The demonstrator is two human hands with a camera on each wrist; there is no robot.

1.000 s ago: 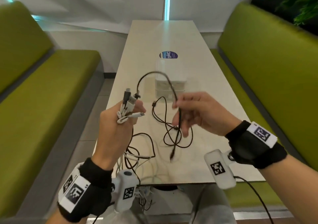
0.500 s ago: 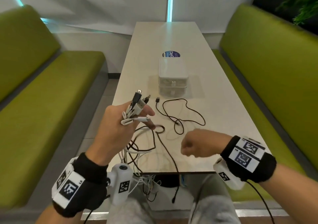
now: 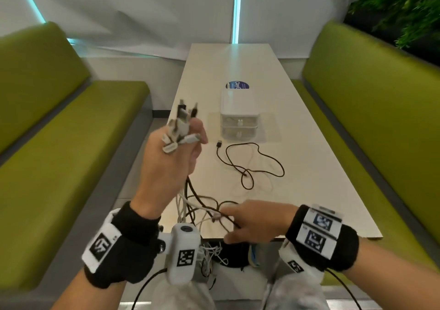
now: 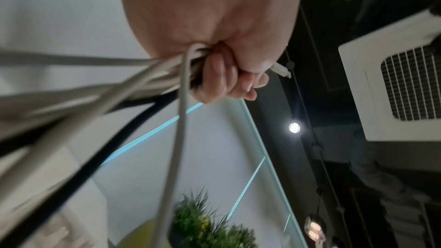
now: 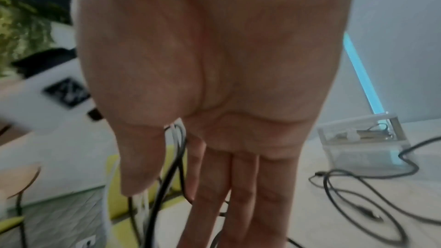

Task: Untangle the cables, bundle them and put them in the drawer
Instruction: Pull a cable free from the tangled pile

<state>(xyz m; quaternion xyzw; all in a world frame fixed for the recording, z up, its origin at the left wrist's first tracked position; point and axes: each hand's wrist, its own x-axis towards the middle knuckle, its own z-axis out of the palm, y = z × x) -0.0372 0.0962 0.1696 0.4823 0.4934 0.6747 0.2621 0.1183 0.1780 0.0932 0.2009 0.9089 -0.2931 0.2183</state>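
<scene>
The right hand (image 3: 256, 221) has reached, fingers straight, into the tangled cables (image 3: 204, 208) the left hand (image 3: 171, 166) grips.

1. A café or canteen booth: green padded benches (image 3: 78, 128) flank both hands, a long pale table (image 3: 240, 66) stretching ahead of them.
2. Beyond the right hand (image 3: 257, 221), a foliage wall (image 3: 395, 7); overhead, pendant lamps (image 4: 294, 127) and a ceiling air-conditioner (image 4: 393, 86).

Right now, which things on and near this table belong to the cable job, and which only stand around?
Part of the job:
- cable bunch gripped by left hand
- loose black cable on table
- drawer box
- right hand, open at the hanging strands

Just there:
- green benches
- round sticker
- plants
</scene>
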